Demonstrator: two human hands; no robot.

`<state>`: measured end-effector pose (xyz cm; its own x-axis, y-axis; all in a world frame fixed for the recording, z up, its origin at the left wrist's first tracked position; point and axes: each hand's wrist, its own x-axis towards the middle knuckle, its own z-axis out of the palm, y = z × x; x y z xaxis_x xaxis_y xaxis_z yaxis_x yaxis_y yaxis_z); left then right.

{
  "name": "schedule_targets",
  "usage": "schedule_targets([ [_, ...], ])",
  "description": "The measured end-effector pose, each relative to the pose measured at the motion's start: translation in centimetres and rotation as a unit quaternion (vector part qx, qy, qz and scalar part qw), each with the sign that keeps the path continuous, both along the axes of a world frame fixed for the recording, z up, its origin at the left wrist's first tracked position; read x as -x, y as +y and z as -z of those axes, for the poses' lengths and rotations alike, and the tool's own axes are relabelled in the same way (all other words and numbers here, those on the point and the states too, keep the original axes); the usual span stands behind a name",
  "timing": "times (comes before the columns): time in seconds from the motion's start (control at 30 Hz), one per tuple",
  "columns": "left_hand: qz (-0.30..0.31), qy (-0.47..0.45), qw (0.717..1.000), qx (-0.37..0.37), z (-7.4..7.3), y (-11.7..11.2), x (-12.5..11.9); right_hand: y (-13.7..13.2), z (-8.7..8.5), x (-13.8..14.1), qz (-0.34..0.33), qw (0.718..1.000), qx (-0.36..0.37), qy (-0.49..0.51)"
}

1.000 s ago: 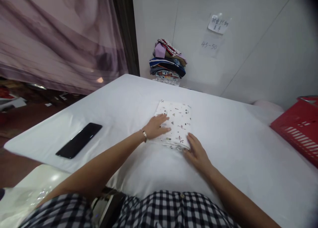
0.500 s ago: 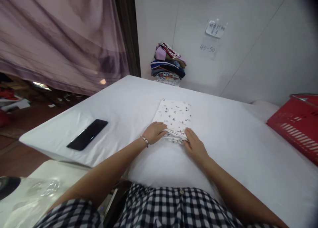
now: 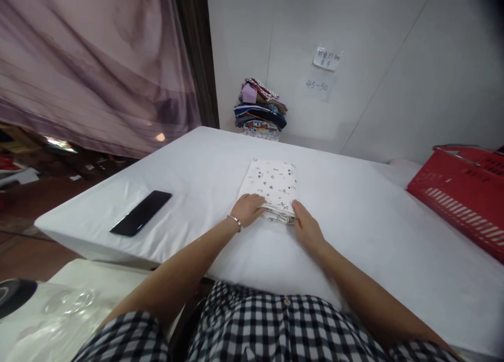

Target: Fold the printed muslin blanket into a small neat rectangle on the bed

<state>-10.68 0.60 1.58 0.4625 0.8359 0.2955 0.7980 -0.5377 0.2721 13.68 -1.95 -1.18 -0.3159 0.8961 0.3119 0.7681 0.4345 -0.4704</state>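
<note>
A folded white cloth (image 3: 272, 185) with small dark and coloured prints lies in the middle of a table covered in a white sheet (image 3: 366, 230). My left hand (image 3: 248, 208), with a bracelet on the wrist, curls its fingers round the cloth's near left corner. At the near right corner my right hand (image 3: 307, 226) holds the edge, thumb on top and fingers tucked at the side. Both forearms reach out over my checked shirt.
A black phone (image 3: 140, 213) lies on the sheet at the left. A red plastic basket (image 3: 460, 194) stands at the right edge. A pile of folded clothes (image 3: 260, 110) sits against the back wall under two paper notes (image 3: 326, 58). A mauve curtain (image 3: 98, 62) hangs at left.
My left hand slid back from flat on top of the cloth to its near left corner and curled. My right hand closed on the near right corner. The camera shifted slightly.
</note>
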Motion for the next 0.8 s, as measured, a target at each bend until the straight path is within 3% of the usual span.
schedule_targets([
  [0.2,-0.021,-0.020,0.998,0.054,-0.4,0.6,0.0,0.2,-1.4,1.4,0.020,0.997,-0.015,-0.073],
  [0.4,-0.038,-0.068,0.994,0.072,-0.6,0.4,0.0,0.7,-1.6,1.7,0.014,0.994,0.024,-0.109],
  [0.63,-0.017,-0.073,0.996,0.051,-0.5,0.2,0.0,0.9,-1.9,2.2,0.037,0.989,0.009,-0.140],
  [0.8,0.019,-0.027,0.999,0.013,0.1,0.1,0.3,0.7,-2.1,2.1,0.043,0.988,0.037,-0.145],
])
